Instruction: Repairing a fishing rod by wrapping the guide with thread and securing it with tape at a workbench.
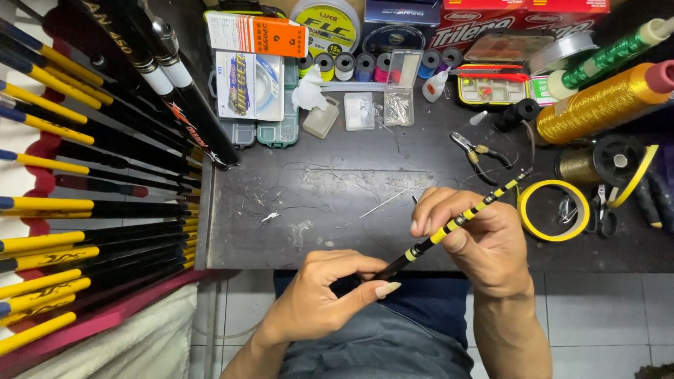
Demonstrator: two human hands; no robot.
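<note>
**Banded rod section gripped in both hands**

Head view: left hand [312, 298] closed, thumb and fingertips pinched on the dark lower end of a slim black-and-yellow rod section [460, 219]. Right hand [477, 242] curled shut around its banded middle, above the near edge of the dark workbench [295, 217]. Tip slanted up toward pliers [479, 156] and a yellow tape ring [553, 210].

At my ten o'clock lie many fishing rods [84, 210]; at one o'clock, pliers [479, 156] and a gold thread spool [600, 104].
</note>
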